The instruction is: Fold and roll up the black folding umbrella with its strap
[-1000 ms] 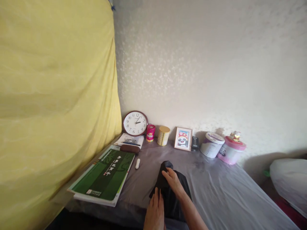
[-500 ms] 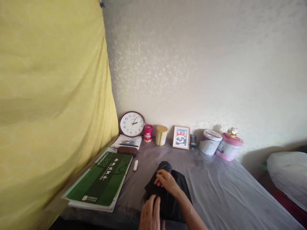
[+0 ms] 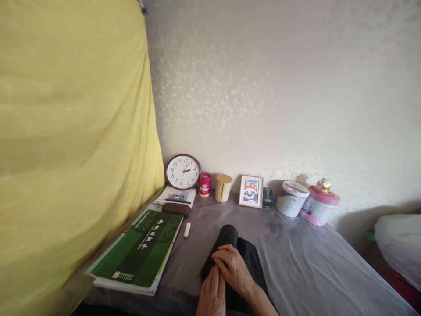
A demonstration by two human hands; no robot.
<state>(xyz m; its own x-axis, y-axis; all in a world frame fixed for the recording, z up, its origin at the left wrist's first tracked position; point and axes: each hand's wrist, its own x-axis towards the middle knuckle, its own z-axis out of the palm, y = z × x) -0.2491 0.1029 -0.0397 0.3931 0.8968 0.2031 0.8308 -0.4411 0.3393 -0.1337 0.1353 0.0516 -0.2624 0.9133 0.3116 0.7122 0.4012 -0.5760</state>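
Note:
A dark black cloth item [image 3: 251, 259] lies at the front of the table, with a thick, rounded roll [image 3: 229, 235] along its left side. Its exact kind does not show. My left hand [image 3: 213, 292] rests on the near part of it, fingers stretched out and held together. Over the middle of the cloth lies my right hand [image 3: 234, 268], its fingers slightly bent and pointing left, touching the fingertips of my left hand. Both palms face down, so the cloth beneath them is hidden.
Left of the cloth are a green book [image 3: 141, 250], a small white stick-like object [image 3: 187, 230] and a brown case [image 3: 176, 209]. Along the wall stand a clock [image 3: 183, 171], a pink can [image 3: 205, 184], a yellow can [image 3: 223, 188], a picture frame [image 3: 251, 191] and two tubs [image 3: 292, 199].
My left hand has moved forward and my right hand has come slightly nearer to me, so the two now meet on the cloth. The view has shifted a little.

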